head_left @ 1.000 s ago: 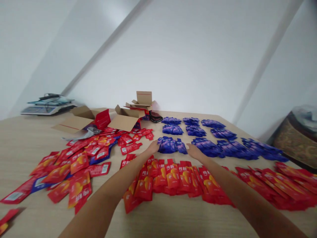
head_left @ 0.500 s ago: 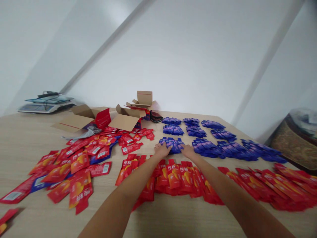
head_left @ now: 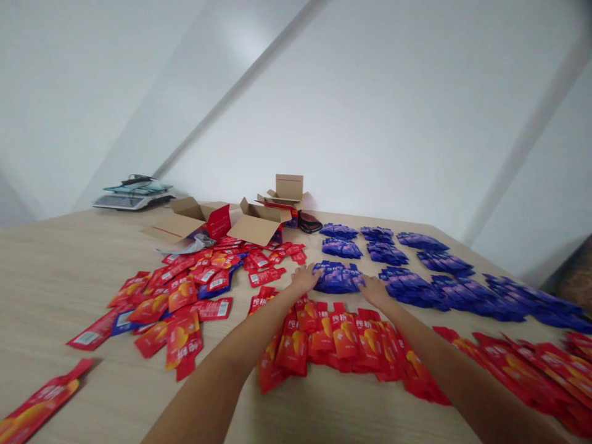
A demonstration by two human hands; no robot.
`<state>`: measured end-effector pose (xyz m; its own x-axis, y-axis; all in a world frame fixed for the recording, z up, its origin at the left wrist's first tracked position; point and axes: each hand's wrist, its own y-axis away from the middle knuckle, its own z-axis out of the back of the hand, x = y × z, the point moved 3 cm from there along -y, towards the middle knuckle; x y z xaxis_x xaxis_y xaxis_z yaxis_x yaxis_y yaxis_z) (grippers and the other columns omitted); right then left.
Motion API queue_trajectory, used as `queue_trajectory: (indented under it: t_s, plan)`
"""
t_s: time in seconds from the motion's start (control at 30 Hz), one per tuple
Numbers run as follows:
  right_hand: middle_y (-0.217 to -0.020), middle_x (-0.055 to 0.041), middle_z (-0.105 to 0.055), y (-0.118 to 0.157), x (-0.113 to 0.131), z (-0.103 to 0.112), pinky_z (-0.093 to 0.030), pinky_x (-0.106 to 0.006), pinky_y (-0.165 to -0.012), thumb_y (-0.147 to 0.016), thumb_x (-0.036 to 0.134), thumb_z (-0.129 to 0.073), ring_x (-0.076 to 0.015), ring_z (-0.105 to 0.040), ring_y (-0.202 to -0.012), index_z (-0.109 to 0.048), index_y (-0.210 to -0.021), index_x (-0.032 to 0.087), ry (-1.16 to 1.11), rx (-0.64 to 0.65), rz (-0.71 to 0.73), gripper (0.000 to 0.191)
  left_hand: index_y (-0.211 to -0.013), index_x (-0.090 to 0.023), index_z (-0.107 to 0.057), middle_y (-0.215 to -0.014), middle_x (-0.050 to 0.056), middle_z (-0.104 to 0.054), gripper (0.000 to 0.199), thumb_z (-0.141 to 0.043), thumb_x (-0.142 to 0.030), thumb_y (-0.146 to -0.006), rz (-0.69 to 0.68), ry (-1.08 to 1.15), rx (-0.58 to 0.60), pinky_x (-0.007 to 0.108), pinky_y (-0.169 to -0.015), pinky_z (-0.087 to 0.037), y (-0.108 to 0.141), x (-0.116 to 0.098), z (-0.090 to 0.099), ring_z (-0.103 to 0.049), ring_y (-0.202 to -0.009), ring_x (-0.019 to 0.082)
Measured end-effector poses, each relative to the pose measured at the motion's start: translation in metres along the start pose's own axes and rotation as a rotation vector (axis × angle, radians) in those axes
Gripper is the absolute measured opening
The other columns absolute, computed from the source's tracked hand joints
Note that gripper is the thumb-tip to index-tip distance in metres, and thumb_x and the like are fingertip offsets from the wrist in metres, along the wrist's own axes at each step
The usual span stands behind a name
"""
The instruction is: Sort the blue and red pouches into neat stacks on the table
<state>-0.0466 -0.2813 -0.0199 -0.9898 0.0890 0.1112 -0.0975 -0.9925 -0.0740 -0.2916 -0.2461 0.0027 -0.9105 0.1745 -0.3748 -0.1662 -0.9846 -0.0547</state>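
A small pile of overlapping blue-purple pouches [head_left: 337,277] lies on the table in front of me. My left hand [head_left: 304,280] is at its left end, fingers curled against the pouches. At the right end, my right hand [head_left: 374,290] grips the edge with its thumb and fingers, so the pile sits between both hands. Part of each hand's fingertips is hidden by the pouches. Below my wrists spreads a row of red-orange pouches [head_left: 345,336], partly covered by my forearms.
More blue pouch piles [head_left: 341,248] stand in rows behind and to the right. Loose red pouches [head_left: 182,293] are heaped at left, near open cardboard boxes [head_left: 256,228]. A scale [head_left: 132,200] sits far left, a dark pouch-like item [head_left: 309,223] by the boxes. Further red pouches [head_left: 518,370] lie right.
The view has swung left, so the table's contents appear further right. My hands remain at the two ends of the same blue pile, now slightly further apart in the picture.
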Motion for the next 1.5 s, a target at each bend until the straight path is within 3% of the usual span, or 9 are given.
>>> queue_trajectory:
  t_s: [0.13, 0.3, 0.43, 0.5, 0.8, 0.97, 1.2, 1.33, 1.5]
  plan:
    - [-0.128, -0.0164, -0.057, 0.01, 0.009, 0.007, -0.03, -0.038, -0.102, -0.091, 0.025, -0.041, -0.0272, -0.048, -0.122, -0.054, -0.128, 0.012, -0.042, -0.065, 0.063, 0.041, -0.127, -0.011, -0.052, -0.126, 0.018, -0.056, 0.043, -0.031, -0.028, -0.093, 0.069, -0.12, -0.119, 0.036, -0.1, -0.035, -0.001, 0.072, 0.043, -0.048, -0.12, 0.027]
    - [-0.128, -0.0118, -0.057, 0.024, 0.033, 0.011, -0.031, -0.034, -0.105, -0.09, 0.024, -0.044, -0.0226, -0.047, -0.123, -0.055, -0.127, 0.014, -0.13, -0.097, 0.169, 0.04, -0.122, 0.002, -0.053, -0.125, 0.027, -0.053, 0.043, -0.039, -0.01, -0.084, 0.196, -0.291, -0.198, 0.044, -0.102, -0.031, 0.013, 0.166, 0.072, -0.043, -0.124, 0.034]
    - [-0.129, -0.0102, -0.056, 0.027, 0.052, 0.01, -0.029, -0.035, -0.107, -0.088, 0.023, -0.046, -0.0218, -0.047, -0.124, -0.057, -0.125, 0.015, -0.19, -0.123, 0.235, 0.04, -0.137, 0.0, -0.039, -0.14, 0.028, -0.038, 0.053, -0.038, -0.011, -0.085, 0.197, -0.46, -0.224, 0.046, -0.104, -0.031, 0.016, 0.21, 0.078, -0.039, -0.129, 0.035]
    - [-0.127, -0.0115, -0.057, 0.026, 0.058, 0.009, -0.029, -0.038, -0.107, -0.086, 0.022, -0.048, -0.0233, -0.048, -0.122, -0.059, -0.123, 0.014, -0.23, -0.152, 0.263, 0.039, -0.139, -0.003, -0.038, -0.138, 0.026, -0.042, 0.054, -0.035, -0.01, -0.085, 0.181, -0.524, -0.197, 0.043, -0.099, -0.037, 0.009, 0.224, 0.082, -0.045, -0.125, 0.032]
    - [-0.121, -0.0123, -0.06, 0.021, 0.053, -0.004, -0.034, -0.044, -0.105, -0.082, 0.021, -0.05, -0.025, -0.051, -0.118, -0.063, -0.116, 0.017, -0.369, -0.211, 0.303, 0.036, -0.129, -0.006, -0.05, -0.134, 0.028, -0.045, 0.047, -0.03, -0.009, -0.087, 0.215, -0.578, -0.212, 0.057, -0.087, -0.042, -0.014, 0.246, 0.103, -0.049, -0.118, 0.038]
    - [-0.119, -0.0129, -0.062, 0.021, 0.044, -0.007, -0.035, -0.042, -0.104, -0.081, 0.02, -0.05, -0.0244, -0.053, -0.116, -0.064, -0.114, 0.015, -0.42, -0.212, 0.312, 0.036, -0.114, -0.006, -0.061, -0.112, 0.025, -0.063, 0.039, -0.035, -0.009, -0.085, 0.225, -0.544, -0.15, 0.049, -0.087, -0.045, -0.02, 0.252, 0.121, -0.06, -0.105, 0.033]
    - [-0.12, -0.0099, -0.062, 0.023, 0.032, 0.01, -0.037, -0.04, -0.104, -0.08, 0.021, -0.05, -0.0227, -0.053, -0.116, -0.064, -0.114, 0.019, -0.475, -0.169, 0.283, 0.036, -0.092, -0.01, -0.069, -0.101, 0.024, -0.068, 0.024, -0.051, -0.018, -0.079, 0.23, -0.521, -0.081, 0.046, -0.084, -0.045, -0.02, 0.26, 0.175, -0.063, -0.099, 0.035]
    - [-0.119, -0.0106, -0.063, 0.026, 0.031, 0.016, -0.036, -0.039, -0.104, -0.081, 0.02, -0.05, -0.0231, -0.054, -0.115, -0.064, -0.114, 0.017, -0.475, -0.16, 0.281, 0.036, -0.076, -0.013, -0.07, -0.087, 0.017, -0.07, 0.015, -0.067, -0.024, -0.066, 0.178, -0.496, 0.004, 0.037, -0.083, -0.046, -0.008, 0.262, 0.21, -0.065, -0.092, 0.033]
    - [-0.118, -0.0126, -0.063, 0.032, 0.041, 0.017, -0.036, -0.041, -0.104, -0.081, 0.021, -0.051, -0.0246, -0.054, -0.115, -0.064, -0.113, 0.014, -0.48, -0.152, 0.314, 0.036, -0.08, -0.019, -0.071, -0.08, 0.007, -0.07, 0.021, -0.069, -0.032, -0.064, 0.088, -0.478, 0.077, 0.026, -0.077, -0.044, 0.005, 0.265, 0.244, -0.064, -0.083, 0.024]
